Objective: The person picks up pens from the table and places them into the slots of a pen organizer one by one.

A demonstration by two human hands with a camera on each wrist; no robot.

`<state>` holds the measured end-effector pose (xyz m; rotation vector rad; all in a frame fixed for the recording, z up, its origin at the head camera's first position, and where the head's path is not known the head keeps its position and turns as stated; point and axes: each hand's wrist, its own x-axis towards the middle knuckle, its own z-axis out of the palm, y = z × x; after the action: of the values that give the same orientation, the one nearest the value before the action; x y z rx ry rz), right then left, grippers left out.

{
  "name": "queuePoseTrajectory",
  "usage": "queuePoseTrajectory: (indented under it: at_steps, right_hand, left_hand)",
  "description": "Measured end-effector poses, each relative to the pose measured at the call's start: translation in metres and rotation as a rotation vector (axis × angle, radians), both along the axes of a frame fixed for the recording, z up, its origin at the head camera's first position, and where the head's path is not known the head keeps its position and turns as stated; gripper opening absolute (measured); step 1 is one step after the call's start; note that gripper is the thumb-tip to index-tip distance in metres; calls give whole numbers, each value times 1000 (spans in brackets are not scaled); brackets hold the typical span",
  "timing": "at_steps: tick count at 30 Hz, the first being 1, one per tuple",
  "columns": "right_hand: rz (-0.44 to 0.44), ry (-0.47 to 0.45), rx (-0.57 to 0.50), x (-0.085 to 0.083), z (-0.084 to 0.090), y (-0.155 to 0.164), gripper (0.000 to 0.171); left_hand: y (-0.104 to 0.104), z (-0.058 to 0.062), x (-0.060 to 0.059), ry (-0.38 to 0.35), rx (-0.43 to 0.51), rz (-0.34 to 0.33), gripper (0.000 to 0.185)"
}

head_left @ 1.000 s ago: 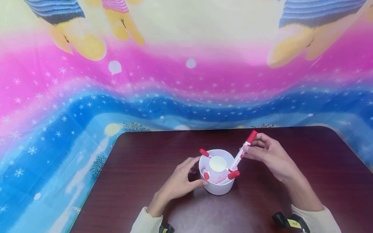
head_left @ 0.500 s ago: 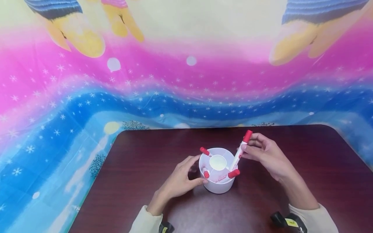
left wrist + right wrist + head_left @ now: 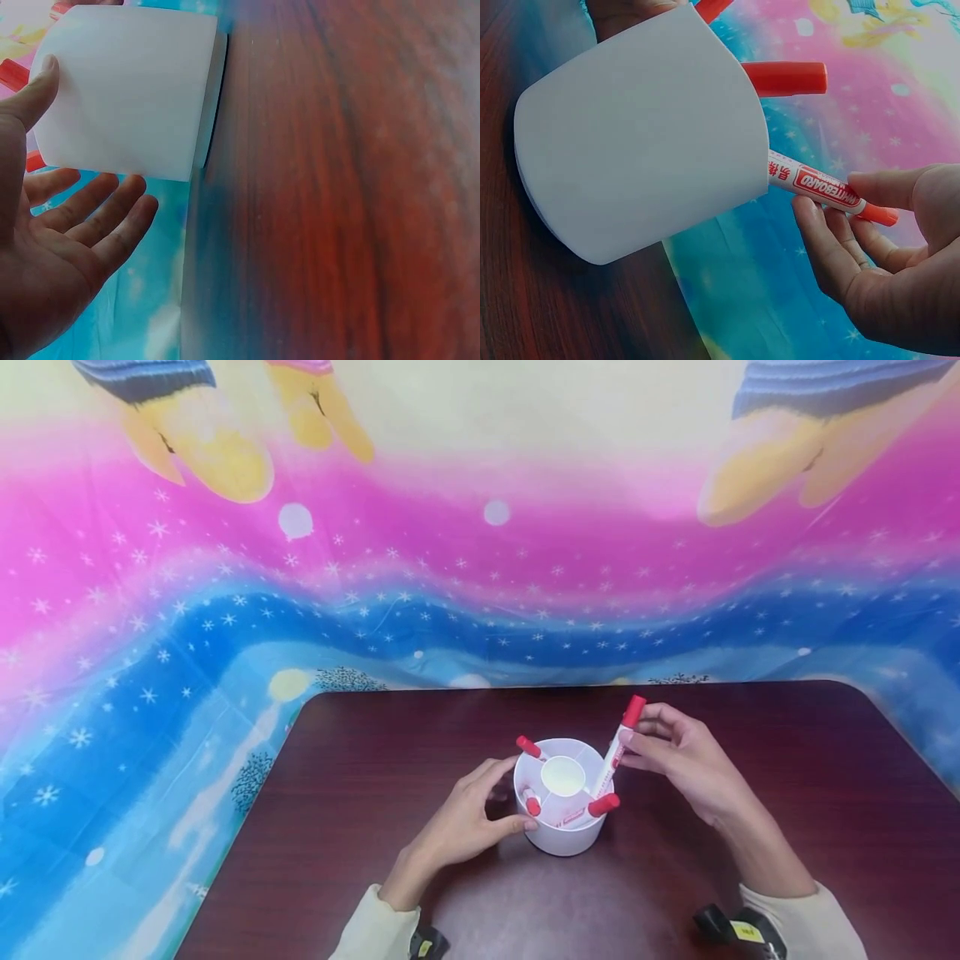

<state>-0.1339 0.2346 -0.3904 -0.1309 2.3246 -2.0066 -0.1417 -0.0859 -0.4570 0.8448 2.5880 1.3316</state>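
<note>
Cream sleeves (image 3: pixel 375 931) showed at the near edge of the dark wooden counter (image 3: pixel 337 793), with nothing lying between the hands and the holder. The left hand (image 3: pixel 457 831) cupped the near-left wall of the white holder (image 3: pixel 564 839), its thumb pressed on the wall and its fingers (image 3: pixel 101 217) spread loosely beside it, not closed around it. The right hand (image 3: pixel 686 764) pinched a marker (image 3: pixel 618 752) between thumb and fingers (image 3: pixel 821 247), the rest of the hand loosely curled. The marker was white with a red cap and leaned over the holder's right rim, its lower end inside a compartment and the cap pointing up and away. The round holder stood upright at the counter's middle, a central cup inside it, with three more red-capped markers (image 3: pixel 596 808) leaning in its outer compartments. Beyond the counter hung a pink and blue starry cloth (image 3: pixel 480 593).
</note>
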Motion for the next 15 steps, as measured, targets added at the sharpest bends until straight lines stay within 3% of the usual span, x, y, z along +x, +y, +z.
queuePoseTrajectory:
  at_steps: [15]
  right_hand:
    - [-15, 9, 45, -2, -5, -7, 48]
  left_hand:
    - [0, 1, 0, -17, 12, -8, 83]
